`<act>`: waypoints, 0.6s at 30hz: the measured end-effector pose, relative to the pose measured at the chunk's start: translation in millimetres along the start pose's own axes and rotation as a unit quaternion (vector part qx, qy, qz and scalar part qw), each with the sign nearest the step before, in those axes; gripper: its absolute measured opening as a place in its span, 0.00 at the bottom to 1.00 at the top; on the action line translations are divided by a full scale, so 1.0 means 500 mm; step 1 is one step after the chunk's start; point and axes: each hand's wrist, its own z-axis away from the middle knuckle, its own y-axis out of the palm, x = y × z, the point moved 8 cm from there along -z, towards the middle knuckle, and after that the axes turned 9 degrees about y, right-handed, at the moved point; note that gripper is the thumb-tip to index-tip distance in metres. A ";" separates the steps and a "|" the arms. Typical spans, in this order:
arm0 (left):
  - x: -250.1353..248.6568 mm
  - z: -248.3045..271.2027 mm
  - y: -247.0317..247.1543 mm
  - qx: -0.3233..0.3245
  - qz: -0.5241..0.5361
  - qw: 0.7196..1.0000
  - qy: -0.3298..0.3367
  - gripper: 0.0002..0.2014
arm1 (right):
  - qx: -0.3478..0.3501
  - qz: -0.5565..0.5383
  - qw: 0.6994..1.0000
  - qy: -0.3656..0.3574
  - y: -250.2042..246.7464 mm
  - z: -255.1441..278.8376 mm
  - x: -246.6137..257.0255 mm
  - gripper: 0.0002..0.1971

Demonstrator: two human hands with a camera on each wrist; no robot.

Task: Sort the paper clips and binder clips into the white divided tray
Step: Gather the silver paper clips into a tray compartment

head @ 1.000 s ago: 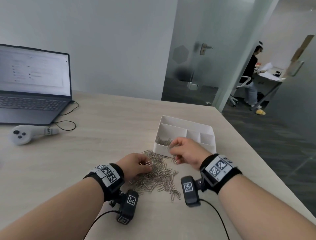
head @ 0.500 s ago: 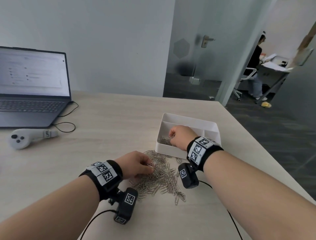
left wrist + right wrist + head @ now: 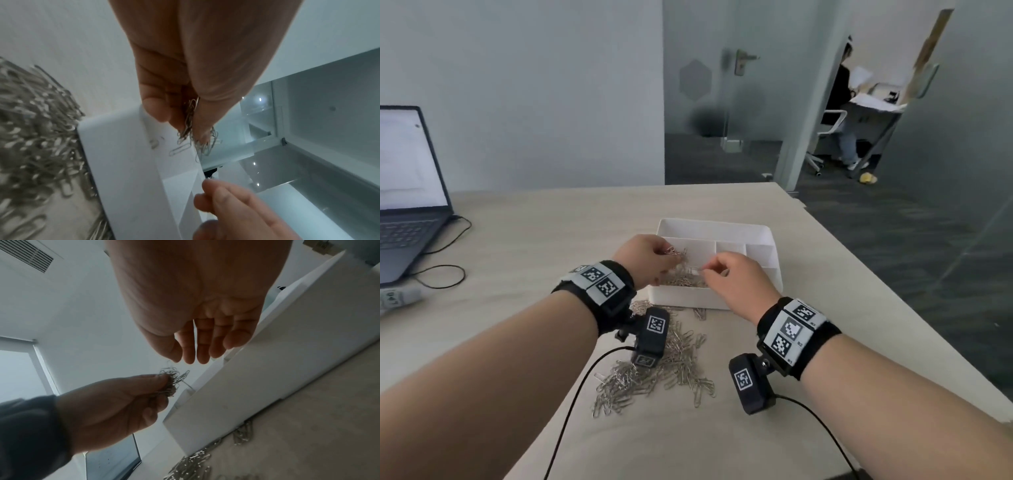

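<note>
Far left on bench [image 3: 517,240]: laptop [image 3: 410,192], not in play. Loose pile of paper clips [image 3: 654,370] on bench just in front of white divided tray [image 3: 770,236]; more clips already in tray's near-left compartment. No binder clips clearly visible.

Handling, as judgement: thin wire, light, stiff, slippery, prone to hooking into clumps. Best pinched as a small bunch from the pile top, not singly; expect strays to drop at the rim.

Left hand [image 3: 645,258] over near-left compartment, fingers [image 3: 156,112] closed in a pinch on a tangled bunch of clips [image 3: 191,128].

Right hand [image 3: 736,281] just beside it over the tray, fingers [image 3: 202,345] loosely extended, slightly apart, holding nothing clearly visible.
</note>
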 end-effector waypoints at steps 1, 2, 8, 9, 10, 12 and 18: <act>-0.008 -0.010 0.006 0.003 -0.038 0.999 0.007 0.08 | 0.002 -0.002 1.000 0.003 -0.002 0.006 -0.009 0.07; -0.016 -0.018 0.015 0.014 -0.087 0.996 0.017 0.08 | 0.003 0.001 1.000 0.002 -0.003 0.013 -0.016 0.07; -0.034 -0.022 0.054 0.046 -0.222 0.973 0.040 0.04 | 0.024 0.049 0.999 -0.003 0.010 0.045 -0.045 0.08; -0.035 -0.018 0.057 0.049 -0.222 0.973 0.043 0.05 | 0.030 0.053 0.998 0.000 0.013 0.048 -0.047 0.08; -0.037 -0.012 0.058 0.050 -0.221 0.973 0.047 0.06 | 0.036 0.055 0.998 0.004 0.015 0.052 -0.049 0.08; -0.043 0.003 0.054 0.049 -0.217 0.974 0.053 0.06 | 0.056 0.056 0.997 0.015 0.024 0.060 -0.050 0.09; -0.051 0.079 0.000 0.001 -0.175 0.983 0.055 0.07 | 0.168 0.096 0.981 0.006 0.081 0.083 -0.032 0.16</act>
